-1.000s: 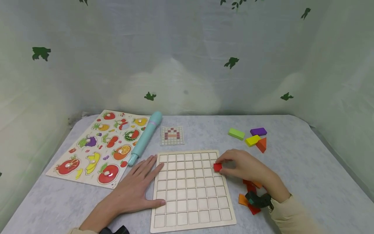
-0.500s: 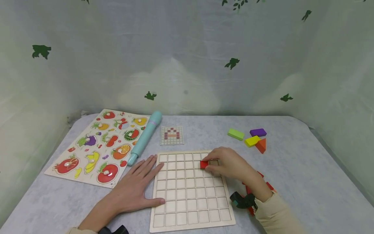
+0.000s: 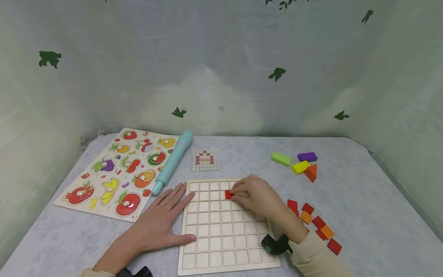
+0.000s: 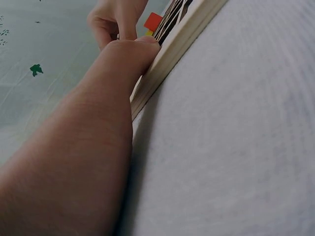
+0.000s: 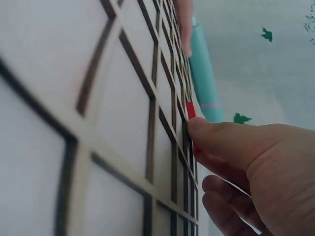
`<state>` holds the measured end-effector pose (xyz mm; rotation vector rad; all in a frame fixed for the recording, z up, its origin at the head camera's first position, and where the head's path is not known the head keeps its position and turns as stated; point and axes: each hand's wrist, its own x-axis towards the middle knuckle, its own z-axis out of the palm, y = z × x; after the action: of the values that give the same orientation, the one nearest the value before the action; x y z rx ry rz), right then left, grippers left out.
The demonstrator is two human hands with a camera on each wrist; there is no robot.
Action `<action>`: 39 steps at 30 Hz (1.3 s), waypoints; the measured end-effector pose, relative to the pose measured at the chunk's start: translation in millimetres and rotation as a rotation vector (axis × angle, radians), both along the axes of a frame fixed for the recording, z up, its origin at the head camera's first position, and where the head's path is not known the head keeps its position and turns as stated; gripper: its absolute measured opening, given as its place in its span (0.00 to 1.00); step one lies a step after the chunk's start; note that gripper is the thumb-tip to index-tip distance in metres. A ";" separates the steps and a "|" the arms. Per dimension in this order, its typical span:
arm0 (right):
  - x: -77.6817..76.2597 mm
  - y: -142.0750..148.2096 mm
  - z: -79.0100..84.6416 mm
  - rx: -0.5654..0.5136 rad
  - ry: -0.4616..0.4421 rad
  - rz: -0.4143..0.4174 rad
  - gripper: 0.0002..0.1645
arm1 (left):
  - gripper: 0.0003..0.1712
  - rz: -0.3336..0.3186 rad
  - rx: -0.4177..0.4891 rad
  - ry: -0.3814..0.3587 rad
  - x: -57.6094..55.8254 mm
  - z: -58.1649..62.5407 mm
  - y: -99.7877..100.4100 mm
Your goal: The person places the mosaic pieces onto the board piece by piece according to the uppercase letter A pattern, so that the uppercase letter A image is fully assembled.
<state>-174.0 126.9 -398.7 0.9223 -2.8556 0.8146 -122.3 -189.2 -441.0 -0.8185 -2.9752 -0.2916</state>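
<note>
A wooden grid board (image 3: 215, 242) lies in front of me. My right hand (image 3: 257, 196) reaches over its upper part and pinches a red square tile (image 3: 228, 194) between thumb and fingers, at a cell of the second row from the top. In the right wrist view, the tile (image 5: 191, 110) stands at the thumb tip, close against the grid, partly hidden by the fingers. My left hand (image 3: 166, 223) rests with straight, spread fingers along the board's left edge, its thumb and index fingertip overlapping the frame.
Several loose red and orange tiles (image 3: 318, 222) lie right of the board. Green, yellow, purple and orange blocks (image 3: 300, 167) sit farther back. A small pattern card (image 3: 204, 166) lies beyond the board. At left are a fruit puzzle (image 3: 100, 179) and a teal stick-shaped thing (image 3: 173, 161).
My right hand has moved left with the red tile, from the board's right edge to a cell further in, uncovering the loose tiles. My left hand has stayed in place.
</note>
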 end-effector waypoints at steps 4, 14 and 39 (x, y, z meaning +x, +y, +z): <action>2.1 -5.2 -2.1 0.002 0.009 -0.007 0.11 | 0.66 0.005 0.001 -0.010 0.1 0.6 0.2; 4.0 -7.7 -3.9 0.038 0.065 0.040 0.13 | 0.66 0.001 -0.002 -0.012 -0.5 1.3 0.4; 7.8 52.6 26.2 0.006 -0.042 0.004 0.19 | 0.66 0.003 0.008 -0.017 -0.8 -0.3 0.6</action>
<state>-166.3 179.4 -372.6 0.9231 -2.8937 0.8364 -123.2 -188.6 -441.2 -0.8155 -2.9883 -0.3119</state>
